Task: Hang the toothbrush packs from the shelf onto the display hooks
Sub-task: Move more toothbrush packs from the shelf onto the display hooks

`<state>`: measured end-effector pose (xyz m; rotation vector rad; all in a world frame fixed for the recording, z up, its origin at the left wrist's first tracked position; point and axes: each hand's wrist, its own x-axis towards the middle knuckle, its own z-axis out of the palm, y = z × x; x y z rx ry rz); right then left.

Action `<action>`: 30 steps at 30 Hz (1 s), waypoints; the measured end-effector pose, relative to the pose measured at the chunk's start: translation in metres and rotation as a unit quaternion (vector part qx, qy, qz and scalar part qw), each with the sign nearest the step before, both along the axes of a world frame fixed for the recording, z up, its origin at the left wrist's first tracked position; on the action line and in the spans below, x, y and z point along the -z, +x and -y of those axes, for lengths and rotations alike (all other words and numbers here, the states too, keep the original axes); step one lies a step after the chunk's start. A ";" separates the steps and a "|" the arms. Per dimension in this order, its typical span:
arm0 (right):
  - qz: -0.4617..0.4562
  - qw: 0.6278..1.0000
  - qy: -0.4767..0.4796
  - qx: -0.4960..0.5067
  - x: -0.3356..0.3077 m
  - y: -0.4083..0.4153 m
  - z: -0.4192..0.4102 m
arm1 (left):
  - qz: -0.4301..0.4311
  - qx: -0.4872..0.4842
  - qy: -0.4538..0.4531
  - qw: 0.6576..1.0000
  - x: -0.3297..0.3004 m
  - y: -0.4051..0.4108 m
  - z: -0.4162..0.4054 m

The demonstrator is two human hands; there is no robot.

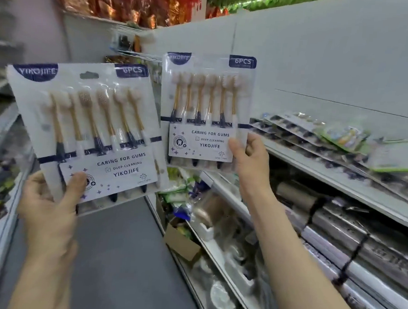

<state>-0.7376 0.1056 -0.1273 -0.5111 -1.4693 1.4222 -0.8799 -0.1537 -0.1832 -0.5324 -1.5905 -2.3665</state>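
Landmark: the white shelf (pixel 316 168) running along the right side of the aisle; all places below are given from it.
Left hand (pixel 52 200): well left of the shelf, out over the grey floor (pixel 120 256), raised. Its thumb is pressed on the front of the left pack's lower corner, and the fingers are hidden behind the card, so it pinches the pack.
Left pack (pixel 87 128): a six-brush toothbrush card marked YIKOJIFE and 6PCS, held in the air well left of the shelf, its top leaning to the left. The hang slot at its top edge shows free of any hook.
Right hand (pixel 248 161): just left of the shelf's front edge and a little above it. The thumb lies on the front of the right pack's lower right corner, fingers behind, pinching it.
Right pack (pixel 206 106): the same kind of card, held nearly upright, just left of the shelf and in front of the white back wall (pixel 323 66).
On the shelf: a row of flat packs (pixel 306 136) lying overlapped, with a green-edged pack (pixel 342 136) among them.
Below the shelf: rolls of foil (pixel 360 235) on a lower tier, and a cardboard box (pixel 180 245) to their left.
Display hooks: cannot tell which fittings they are; the far end of the aisle is blurred.
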 end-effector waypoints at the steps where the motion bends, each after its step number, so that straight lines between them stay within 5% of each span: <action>1: 0.002 1.000 -0.001 -0.008 0.006 -0.030 -0.003 | 0.004 -0.010 -0.006 1.000 0.005 -0.023 0.001; 18: -0.009 0.992 -0.025 -0.123 0.020 -0.582 -0.043 | 0.069 -0.045 -0.028 0.996 -0.021 -0.488 -0.021; 30: 0.000 0.994 -0.084 -0.065 0.025 -0.890 -0.019 | 0.071 0.001 -0.056 0.996 -0.008 -0.836 -0.007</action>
